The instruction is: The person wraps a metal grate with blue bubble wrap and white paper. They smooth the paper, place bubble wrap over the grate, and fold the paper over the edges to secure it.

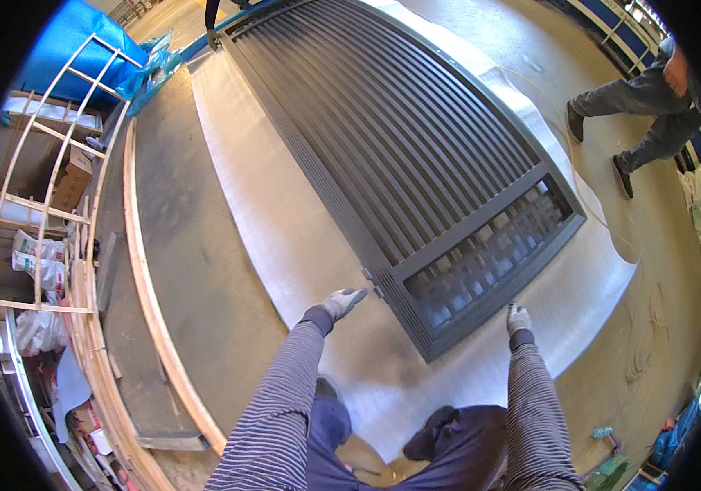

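A dark grey slatted metal gate panel [453, 204] lies flat on a silvery-white packing sheet [260, 155], its near corner pointing toward me. My left hand [340, 303], in a light glove, is open beside the panel's left edge. Its fingers stretch toward a small hinge-like fitting [373, 282]. Past the near right edge, over the sheet, my right hand [519, 318] is gloved too, with its fingers curled closed. What it holds, if anything, is too small to make out. At the far left corner, another person's hand [214, 39] is at the sheet and panel.
Long wooden strips [150, 286] and a pale ladder-like frame [56, 176] stand along the left, before shelves with a cardboard box [73, 178]. A blue wrapped bulk [64, 49] is behind. At the right, a person in grey trousers [641, 94] walks. A thin cord [657, 319] lies on the floor.
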`<state>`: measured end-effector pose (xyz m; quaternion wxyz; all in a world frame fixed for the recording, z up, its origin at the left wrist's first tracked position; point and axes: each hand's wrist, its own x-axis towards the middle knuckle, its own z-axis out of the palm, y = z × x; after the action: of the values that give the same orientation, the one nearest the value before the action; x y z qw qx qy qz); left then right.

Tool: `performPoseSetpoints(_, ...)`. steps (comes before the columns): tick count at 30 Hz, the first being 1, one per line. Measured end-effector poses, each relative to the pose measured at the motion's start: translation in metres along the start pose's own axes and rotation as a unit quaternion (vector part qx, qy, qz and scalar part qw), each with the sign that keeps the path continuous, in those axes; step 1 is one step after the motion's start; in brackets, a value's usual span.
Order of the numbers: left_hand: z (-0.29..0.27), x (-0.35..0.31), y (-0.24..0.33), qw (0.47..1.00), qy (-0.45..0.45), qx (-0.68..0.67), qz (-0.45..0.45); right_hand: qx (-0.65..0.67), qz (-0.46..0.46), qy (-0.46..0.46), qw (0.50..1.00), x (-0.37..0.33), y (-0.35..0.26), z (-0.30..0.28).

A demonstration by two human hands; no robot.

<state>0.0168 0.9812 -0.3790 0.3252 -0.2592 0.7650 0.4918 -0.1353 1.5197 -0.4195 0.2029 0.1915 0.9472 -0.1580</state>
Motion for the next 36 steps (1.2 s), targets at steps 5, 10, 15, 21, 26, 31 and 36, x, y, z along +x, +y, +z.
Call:
performPoseSetpoints(5, -0.035, -0.221, -0.046, 0.978, 0.114, 0.177, 0.013, 0.123, -0.180, -0.065, 0.974, -0.208, 0.002, -0.025)
performPoseSetpoints(10, -0.019, -0.461, -0.082, 0.969, 0.113, 0.170, -0.142, -0.072, -0.050, -0.275, 0.957, -0.379, 0.052, -0.115)
performPoseSetpoints(15, 0.041, -0.646, -0.090, 0.960, 0.129, -0.036, -0.247, 0.007, -0.113, -0.295, 0.949, -0.451, 0.130, -0.227)
performPoseSetpoints(21, 0.107, -0.699, -0.064, 0.903, 0.123, -0.223, -0.347, 0.129, -0.017, -0.251, 0.959, -0.379, 0.229, -0.274)
performPoseSetpoints(26, 0.125, -0.640, -0.025, 0.958, 0.146, -0.119, -0.218, 0.341, 0.119, -0.187, 0.913, -0.328, 0.251, -0.330)
performPoseSetpoints(31, 0.099, -0.565, 0.032, 0.990, 0.116, -0.033, -0.069, 0.424, 0.041, -0.159, 0.891, -0.355, 0.232, -0.357)
performPoseSetpoints(36, 0.071, -0.486, 0.092, 0.985, 0.039, -0.142, -0.091, 0.435, 0.143, -0.147, 0.877, -0.432, 0.242, -0.322)
